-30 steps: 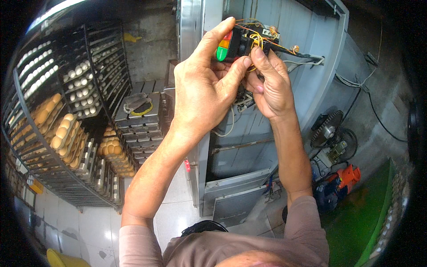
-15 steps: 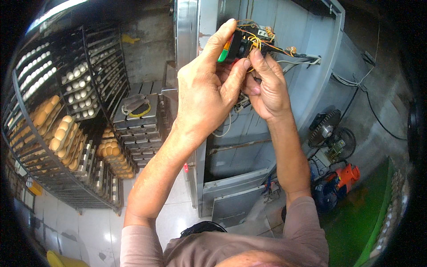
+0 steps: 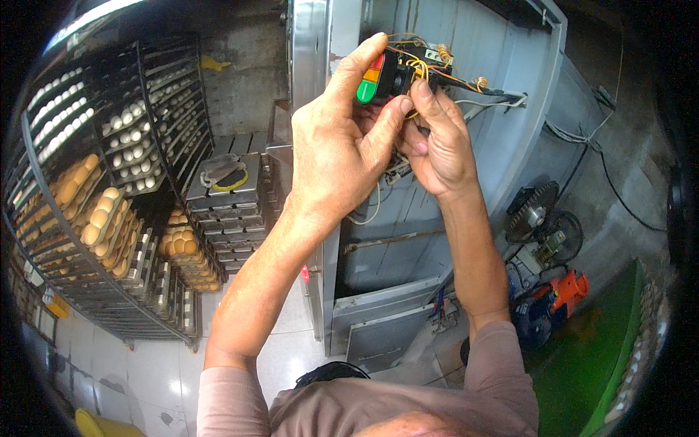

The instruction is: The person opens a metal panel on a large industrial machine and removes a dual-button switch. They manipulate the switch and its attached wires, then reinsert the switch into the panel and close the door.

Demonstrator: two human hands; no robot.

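Both hands close on a black switch (image 3: 389, 73) with red and green buttons, raised at 12 o'clock. Left hand (image 3: 342, 146) grips the button side, index finger extended along the top edge. Right hand (image 3: 437, 146) pinches the orange wires (image 3: 422, 69) at the switch's rear. A grey metal cabinet (image 3: 437, 255) stands directly behind. Racks of bread rolls (image 3: 95, 211) stand at 9 o'clock; an orange motor (image 3: 564, 291) lies at 4 o'clock.

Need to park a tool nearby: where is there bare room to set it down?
Bare tiled floor between the bread rack and the grey cabinet. The stacked trays already carry something. Crowded around the switch, with both hands, left hand and right hand, and wires.
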